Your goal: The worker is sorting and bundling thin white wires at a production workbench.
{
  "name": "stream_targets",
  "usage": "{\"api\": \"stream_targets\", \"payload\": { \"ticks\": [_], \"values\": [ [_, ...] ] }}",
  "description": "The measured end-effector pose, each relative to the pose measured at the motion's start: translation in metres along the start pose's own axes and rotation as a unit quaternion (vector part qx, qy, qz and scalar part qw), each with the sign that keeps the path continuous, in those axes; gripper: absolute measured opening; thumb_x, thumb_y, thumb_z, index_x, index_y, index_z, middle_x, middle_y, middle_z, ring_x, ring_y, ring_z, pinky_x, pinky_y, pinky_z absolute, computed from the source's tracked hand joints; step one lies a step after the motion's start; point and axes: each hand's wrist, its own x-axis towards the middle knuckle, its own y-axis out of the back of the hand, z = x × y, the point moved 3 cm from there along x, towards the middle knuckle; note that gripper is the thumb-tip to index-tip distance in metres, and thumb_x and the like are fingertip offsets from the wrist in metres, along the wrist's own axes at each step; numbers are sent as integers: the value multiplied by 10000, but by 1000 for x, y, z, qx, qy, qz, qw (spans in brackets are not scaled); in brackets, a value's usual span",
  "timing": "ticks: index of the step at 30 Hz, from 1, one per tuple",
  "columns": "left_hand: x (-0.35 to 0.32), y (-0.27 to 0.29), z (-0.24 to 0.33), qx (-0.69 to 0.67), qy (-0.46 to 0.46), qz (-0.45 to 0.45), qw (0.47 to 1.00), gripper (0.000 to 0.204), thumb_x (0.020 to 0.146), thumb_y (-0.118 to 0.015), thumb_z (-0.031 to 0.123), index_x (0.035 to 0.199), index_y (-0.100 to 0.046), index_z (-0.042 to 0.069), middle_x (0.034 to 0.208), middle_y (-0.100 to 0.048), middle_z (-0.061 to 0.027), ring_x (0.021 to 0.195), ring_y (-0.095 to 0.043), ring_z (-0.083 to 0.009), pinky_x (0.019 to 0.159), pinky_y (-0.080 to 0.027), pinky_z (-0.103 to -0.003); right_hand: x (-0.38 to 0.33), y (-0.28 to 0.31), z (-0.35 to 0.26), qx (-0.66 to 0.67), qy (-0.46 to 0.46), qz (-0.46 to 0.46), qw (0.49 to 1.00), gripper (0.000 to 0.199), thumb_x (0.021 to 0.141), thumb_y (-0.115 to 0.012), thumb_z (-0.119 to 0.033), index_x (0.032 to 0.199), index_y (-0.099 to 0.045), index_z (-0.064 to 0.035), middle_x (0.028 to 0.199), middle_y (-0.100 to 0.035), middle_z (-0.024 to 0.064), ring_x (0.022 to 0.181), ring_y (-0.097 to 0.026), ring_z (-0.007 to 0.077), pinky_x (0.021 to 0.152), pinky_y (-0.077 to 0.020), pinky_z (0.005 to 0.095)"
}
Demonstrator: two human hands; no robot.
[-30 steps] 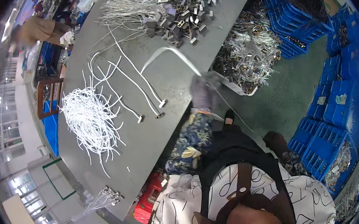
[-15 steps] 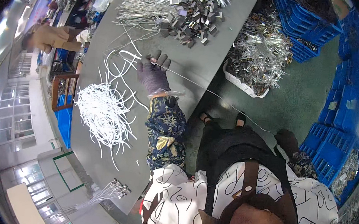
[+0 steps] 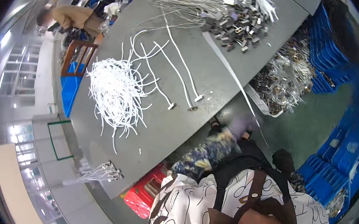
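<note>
Past the table's front edge, my left hand (image 3: 241,125) in a purplish-grey glove is smeared by motion, so its fingers are unclear. A long thin white strand (image 3: 234,77), blurred, slants from the table down past this hand. Its lower tip comes near my right hand (image 3: 284,161). That hand, in a dark glove by my lap, looks closed; what it holds, if anything, is hidden. On the grey table (image 3: 159,140) lie three white cables (image 3: 176,72) with small connectors at their near ends. To their left sits a tangled heap of white cables (image 3: 115,92).
At the far end are thin wires (image 3: 181,2) and a pile of small grey connector pieces (image 3: 239,27). A pale crate (image 3: 260,100) of silvery parts stands right of the table, near stacked blue crates (image 3: 323,52). A red container (image 3: 145,193) sits below the near edge. Another person (image 3: 76,18) is at far left.
My left hand has swung from the table toward my lap, off to the right. The three cables with connectors now show. The view has shifted, and the strand now lies at a steeper slant.
</note>
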Motion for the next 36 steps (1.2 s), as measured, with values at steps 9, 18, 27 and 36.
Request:
{"api": "stream_targets", "payload": {
  "ticks": [9,18,27,36],
  "values": [
    [2,157,2,-203,245,262,911,235,862,-577,243,886,-643,19,760,-638,-78,637,-584,-133,595,-474,-295,135,3,-103,120,15,27,992,153,642,-628,-163,774,-609,-89,741,-579,113,755,-578,310,628,-440,426],
    [-14,295,-58,415,309,53,854,309,827,-570,275,1062,-633,84,1016,-642,-171,905,-623,-344,750,-502,-434,281,-37,-244,43,304,-9,952,371,819,-610,-162,1161,-549,-30,1062,-564,163,991,-580,260,836,-474,371],
    [-159,360,-119,147,334,410,836,291,844,-587,212,1063,-612,21,875,-666,-117,672,-617,-222,556,-485,-341,327,-1,-262,38,97,6,995,503,805,-645,-342,1187,-532,-34,1145,-542,194,1054,-543,327,917,-434,423],
    [-137,403,151,66,177,670,718,540,810,-559,97,1305,-399,-48,741,-609,-81,647,-572,-149,550,-440,-228,434,118,-317,-387,144,148,899,433,770,-648,-161,1188,-543,-121,1093,-544,144,1046,-563,330,808,-508,417]
  ]
}}
